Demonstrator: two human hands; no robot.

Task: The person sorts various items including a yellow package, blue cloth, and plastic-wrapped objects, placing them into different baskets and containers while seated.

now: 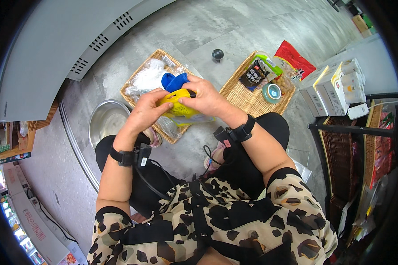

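Note:
A yellow plastic package (179,106) with a hang hole at its top edge is held up in front of me, its lower part partly see-through. My left hand (148,107) pinches its left side between thumb and fingers. On the other side my right hand (205,96) grips the top corner, thumb in front. A dark blue cloth (174,81) shows just beyond the package, touching the right fingers; whether they hold it is hard to tell. Below lies a wicker basket (125,81) containing white, clear-plastic-wrapped goods (149,74).
A steel basin (102,114) sits left of that basket. Another wicker basket (243,97) to the right holds a black packet (254,73), a red snack bag (293,59) and a round teal container (271,93). A small black ball-like object (218,55) rests on the floor. Shelving (351,128) stands at right.

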